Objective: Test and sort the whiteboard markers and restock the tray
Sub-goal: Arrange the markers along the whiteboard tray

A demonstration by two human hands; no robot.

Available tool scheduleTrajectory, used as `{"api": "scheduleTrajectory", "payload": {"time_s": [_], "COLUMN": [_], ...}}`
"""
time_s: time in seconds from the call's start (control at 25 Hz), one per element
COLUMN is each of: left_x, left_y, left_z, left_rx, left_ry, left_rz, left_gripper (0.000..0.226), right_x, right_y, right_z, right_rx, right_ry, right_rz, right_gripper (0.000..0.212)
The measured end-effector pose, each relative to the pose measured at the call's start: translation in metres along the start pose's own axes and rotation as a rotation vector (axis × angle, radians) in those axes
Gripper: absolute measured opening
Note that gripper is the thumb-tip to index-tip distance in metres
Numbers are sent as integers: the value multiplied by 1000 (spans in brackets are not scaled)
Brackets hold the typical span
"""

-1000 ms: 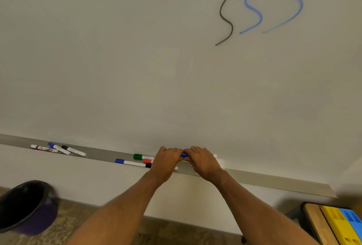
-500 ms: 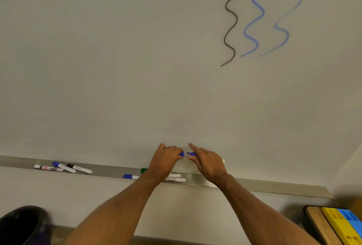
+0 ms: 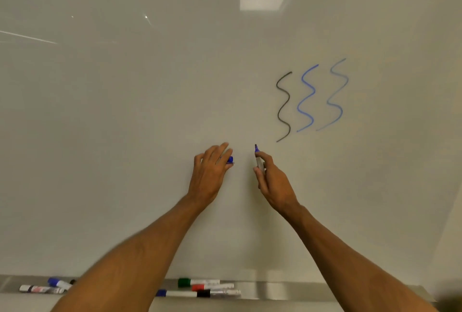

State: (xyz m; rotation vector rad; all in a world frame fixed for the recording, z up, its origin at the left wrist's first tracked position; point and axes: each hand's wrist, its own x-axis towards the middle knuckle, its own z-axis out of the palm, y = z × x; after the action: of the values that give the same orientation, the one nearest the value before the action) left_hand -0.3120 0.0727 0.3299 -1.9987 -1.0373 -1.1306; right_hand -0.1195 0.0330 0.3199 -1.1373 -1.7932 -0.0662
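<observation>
Along the bottom edge, the tray (image 3: 275, 290) carries loose markers (image 3: 207, 287); above, the whiteboard (image 3: 125, 112) spreads blank leftward. The left hand (image 3: 210, 174) pinches a blue cap (image 3: 230, 159); just beside it, the right hand (image 3: 273, 183) grips the uncapped blue marker (image 3: 259, 161), tip up, below three squiggles (image 3: 310, 99).

Wall surface: a glossy, pale grey-white whiteboard (image 3: 125, 137) fills nearly the whole view.
Light: a rectangular ceiling-light reflection (image 3: 262, 0) glows near the top. A thin bright streak (image 3: 27, 37) slants across the upper left, with two small glints to its right.
Right edge: a paler strip of wall (image 3: 450, 236) runs beside the board.
Bottom: a plain light wall band (image 3: 25, 306) lies lowest at the left. A dark blurred patch (image 3: 453, 299) sits in the right corner.
</observation>
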Motion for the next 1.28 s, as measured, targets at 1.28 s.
{"api": "scheduleTrajectory", "payload": {"time_s": [1.28], "left_x": [153], "left_y": [-43], "left_z": [25], "left_rx": [82], "left_ry": [395], "left_rz": [139], "left_gripper": [48], "right_x": [105], "right_y": [4], "right_z": [-24], "right_rx": [-155], "right_ry": [567], "right_rz": [-175], "right_gripper": [26]}}
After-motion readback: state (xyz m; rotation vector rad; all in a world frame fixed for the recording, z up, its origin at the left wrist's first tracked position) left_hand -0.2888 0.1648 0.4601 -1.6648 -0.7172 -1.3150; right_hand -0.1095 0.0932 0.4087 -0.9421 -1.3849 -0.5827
